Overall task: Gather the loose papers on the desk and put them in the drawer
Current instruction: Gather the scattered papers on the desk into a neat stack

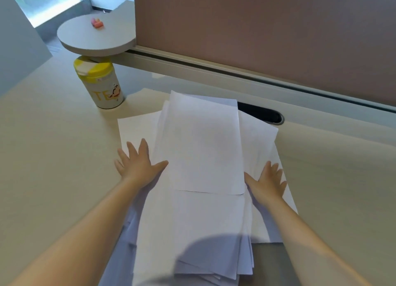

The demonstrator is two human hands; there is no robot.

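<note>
Several loose white papers (199, 148) lie overlapped in an untidy pile on the cream desk (53, 157), some hanging over its near edge. My left hand (137, 163) rests flat, fingers spread, on the sheets at the pile's left side, thumb against the top sheet's edge. My right hand (267, 180) lies flat with fingers apart on the right side of the pile. Neither hand grips a sheet. No drawer is in view.
A yellow-lidded tea canister (100, 84) stands at the back left, under a round grey shelf (96, 37) with a small pink object (97, 23). A pinkish partition wall (267, 28) runs along the desk's far edge, with a dark cable slot (263, 113) behind the papers.
</note>
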